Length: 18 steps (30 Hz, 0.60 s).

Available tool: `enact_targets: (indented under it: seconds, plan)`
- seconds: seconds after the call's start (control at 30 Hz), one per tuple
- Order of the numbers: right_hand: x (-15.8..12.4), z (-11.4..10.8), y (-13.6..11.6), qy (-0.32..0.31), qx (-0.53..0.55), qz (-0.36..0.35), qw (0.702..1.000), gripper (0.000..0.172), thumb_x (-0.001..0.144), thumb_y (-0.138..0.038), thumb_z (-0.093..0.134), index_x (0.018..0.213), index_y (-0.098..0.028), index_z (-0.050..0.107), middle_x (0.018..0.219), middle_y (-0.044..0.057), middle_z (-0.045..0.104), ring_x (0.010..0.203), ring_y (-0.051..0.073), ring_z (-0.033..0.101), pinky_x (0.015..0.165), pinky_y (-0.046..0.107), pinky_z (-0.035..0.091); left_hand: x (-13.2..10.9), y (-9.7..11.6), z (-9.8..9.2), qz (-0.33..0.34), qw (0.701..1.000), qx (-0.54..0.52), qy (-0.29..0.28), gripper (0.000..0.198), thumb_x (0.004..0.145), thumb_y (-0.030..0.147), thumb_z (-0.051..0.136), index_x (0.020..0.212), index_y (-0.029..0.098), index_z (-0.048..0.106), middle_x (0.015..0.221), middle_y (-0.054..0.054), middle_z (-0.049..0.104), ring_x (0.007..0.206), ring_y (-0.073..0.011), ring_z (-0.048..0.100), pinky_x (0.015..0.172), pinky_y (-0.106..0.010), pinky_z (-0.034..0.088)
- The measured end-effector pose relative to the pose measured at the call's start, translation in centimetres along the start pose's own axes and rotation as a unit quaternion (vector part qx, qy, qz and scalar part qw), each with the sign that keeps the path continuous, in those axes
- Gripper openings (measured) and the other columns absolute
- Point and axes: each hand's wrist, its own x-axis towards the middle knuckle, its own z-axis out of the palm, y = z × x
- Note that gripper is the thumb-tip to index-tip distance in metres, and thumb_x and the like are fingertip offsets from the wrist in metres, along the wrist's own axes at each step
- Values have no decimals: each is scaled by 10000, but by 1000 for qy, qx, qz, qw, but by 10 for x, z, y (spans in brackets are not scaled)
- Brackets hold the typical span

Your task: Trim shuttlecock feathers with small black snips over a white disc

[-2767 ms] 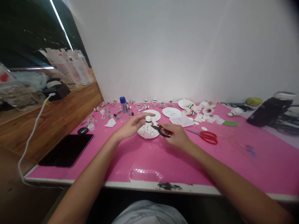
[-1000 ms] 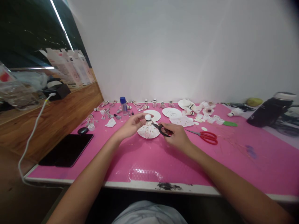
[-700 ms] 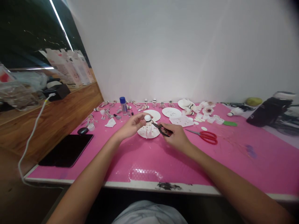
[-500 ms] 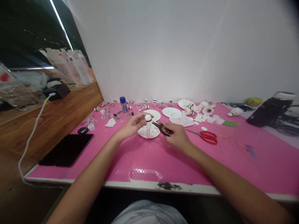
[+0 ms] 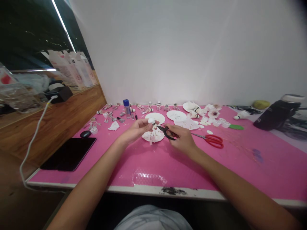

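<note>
Between the fingers of my left hand (image 5: 137, 130) is a shuttlecock (image 5: 152, 121), its white cork end up and its trimmed, decorated quills hanging down. My right hand (image 5: 182, 137) is closed around dark-handled pliers (image 5: 168, 131), whose jaws point left at the quills just under the cork. Whether the jaws touch the quills is too small to tell. Below both hands lies a white paper plate (image 5: 158, 138) with small bits on it. Red-handled scissors (image 5: 213, 141) rest on the pink table to the right of my right hand.
More white plates (image 5: 176, 115) lie behind my hands. Several shuttlecocks line the wall. A blue-capped bottle (image 5: 127, 110) stands behind my left hand. A black tablet (image 5: 69, 154) and a mouse (image 5: 85, 134) lie at left; a black flask (image 5: 275, 113) leans at right.
The shuttlecock has tilted slightly, its cork turning left and toward me, and my left fingers have shifted around the cork. My right hand and the pliers have barely moved.
</note>
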Motion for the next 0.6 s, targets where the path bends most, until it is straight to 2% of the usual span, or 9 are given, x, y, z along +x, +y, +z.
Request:
enact_targets:
  seconds: [0.23,0.37,0.5,0.6]
  plan:
    - [-1,2,4,65,-44,-84,993,403,861,-70,595,1213,-201,742,756,5,701,626,133,600,593,241,450,1,-3,5,-16,995,-99,17,400,742,447,911,1046,198,833,1139,-97,756,1031,-205,660,938,-328,492]
    - [1,-2,2,87,-72,-116,987,446,841,-24,587,1226,-198,728,729,-9,689,620,121,613,602,230,468,3,-6,3,-25,991,-127,20,420,686,390,955,1042,199,838,1060,-79,762,967,-176,663,936,-319,484]
    - [1,-4,2,89,-73,-118,986,466,831,-14,581,1234,-201,720,740,-5,695,633,123,626,614,231,478,3,-2,5,-35,990,-137,24,417,673,306,963,1053,191,835,932,-49,753,854,-131,648,899,-294,476]
    - [1,-4,3,88,-75,-118,986,472,820,-8,583,1230,-198,721,753,-3,700,640,123,634,623,232,482,2,3,8,-43,988,-143,40,419,630,275,980,1013,179,841,914,-52,755,844,-138,653,884,-299,479]
